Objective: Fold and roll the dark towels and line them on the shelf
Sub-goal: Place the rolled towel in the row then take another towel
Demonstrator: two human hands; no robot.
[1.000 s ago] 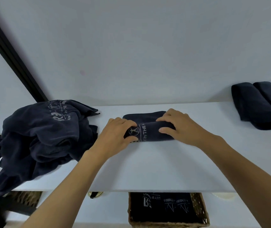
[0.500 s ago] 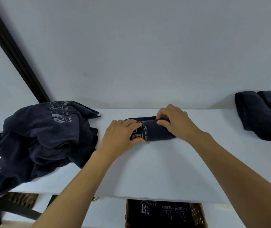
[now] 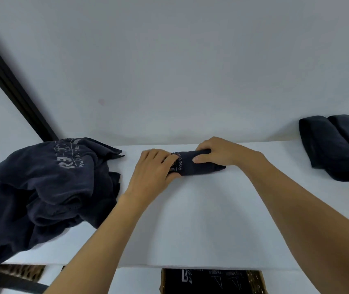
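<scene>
A dark navy towel (image 3: 199, 167) lies on the white shelf (image 3: 190, 219), wound into a short, thick roll near the back edge and close to the pale wall (image 3: 169, 71). Its cloth looks soft and matte, with a fine nap, and pale printed lettering runs across the roll near its left end. The shelf top is smooth, flat and plain.

To the left, a loose heap of towels (image 3: 48, 187) in the same dark fabric sits crumpled in deep folds, with faded pale print on top; part of it hangs over the front edge of the shelf. At the far right, several finished rolls (image 3: 334, 147) lie side by side, touching one another, plump and rounded at the ends. Below the shelf, a woven basket (image 3: 256, 281) holds flat dark cloth with pale print. A black bar (image 3: 10, 88) slants across the wall at the left.

Both bare forearms reach up and forward from the lower edge of the view. The left grip (image 3: 152, 170), a bare hand, closes on the left end of the roll: the fingers curl over its top and the thumb presses in at the near side. The right grip (image 3: 222, 153) clasps the right half, with the fingers hooked over the far side and the thumb laid flat along the near face. The right end of the roll sticks out past that hand.
</scene>
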